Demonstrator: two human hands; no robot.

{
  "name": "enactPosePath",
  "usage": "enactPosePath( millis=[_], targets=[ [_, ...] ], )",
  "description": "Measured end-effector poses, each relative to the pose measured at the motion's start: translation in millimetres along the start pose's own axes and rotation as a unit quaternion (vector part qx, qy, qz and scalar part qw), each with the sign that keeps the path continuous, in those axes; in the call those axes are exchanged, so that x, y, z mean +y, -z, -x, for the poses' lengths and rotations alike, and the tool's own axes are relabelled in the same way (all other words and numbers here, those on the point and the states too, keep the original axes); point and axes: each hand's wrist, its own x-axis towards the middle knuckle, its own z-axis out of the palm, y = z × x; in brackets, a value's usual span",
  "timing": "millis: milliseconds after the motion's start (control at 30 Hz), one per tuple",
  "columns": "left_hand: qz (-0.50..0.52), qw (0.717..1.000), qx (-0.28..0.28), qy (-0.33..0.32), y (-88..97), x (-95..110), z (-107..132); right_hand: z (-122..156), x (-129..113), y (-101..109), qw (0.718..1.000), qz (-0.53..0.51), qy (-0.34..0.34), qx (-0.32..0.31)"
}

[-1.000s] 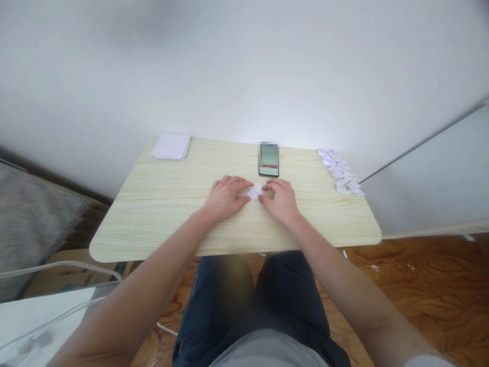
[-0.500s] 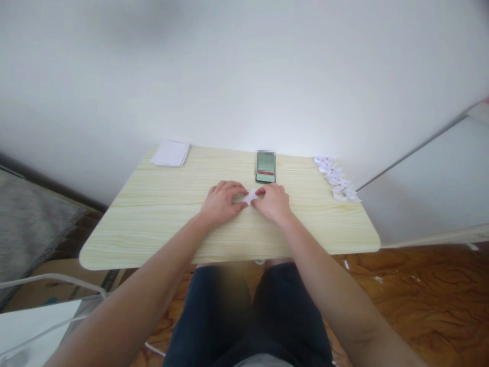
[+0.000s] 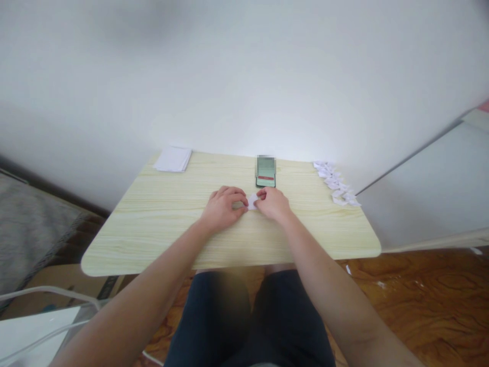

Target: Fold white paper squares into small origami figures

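A small piece of folded white paper [image 3: 252,201] lies between my hands near the middle of the table [image 3: 160,224]. My left hand [image 3: 226,206] pinches its left edge between thumb and fingers. On the opposite side, my right hand [image 3: 272,203] grips the paper with thumb and forefinger. Parts of the paper are hidden behind the fingertips, so its exact folded shape is unclear. Just beyond my right hand is a phone [image 3: 266,173], lying with its screen lit and partly blurred.
A stack of white paper sheets [image 3: 173,159] lies at the table's back left. Several folded white paper pieces [image 3: 334,182] form a row at the right edge. A white wall [image 3: 244,92] borders the back. White cables [image 3: 49,289] run at lower left, and scraps lie on the wooden floor [image 3: 412,306].
The paper between my fingers has turned slightly and looks more upright. Both hands keep their places beside it. The whole view has shifted a little, so the table appears lower.
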Motion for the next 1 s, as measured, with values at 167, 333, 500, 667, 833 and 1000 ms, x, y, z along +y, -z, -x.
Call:
enactPosePath(
  millis=[167,333,500,667,833,1000],
  targets=[
    [0.003,1.000,-0.004,-0.006,0.3,-1,-1,-8,-2,-4,1.000,-0.014,0.016,-0.022],
    [0.001,1.000,0.004,-0.019,-2.6,-5,-2,-8,8,0,1.000,-0.021,0.016,-0.006],
    [0.002,1.000,0.005,-0.018,-3.9,-6,-4,-7,11,5,1.000,-0.013,0.019,-0.019],
    [0.008,1.000,-0.003,-0.017,-3.5,-2,-4,-9,0,2,1.000,0.005,0.011,-0.019],
    [0.010,1.000,-0.014,-0.024,-4.2,4,-2,-8,-3,4,0.999,0.021,0.018,-0.017],
    [0.002,1.000,-0.011,-0.010,-4.4,6,-5,15,3,8,0.999,0.029,0.032,0.026]
  ],
)
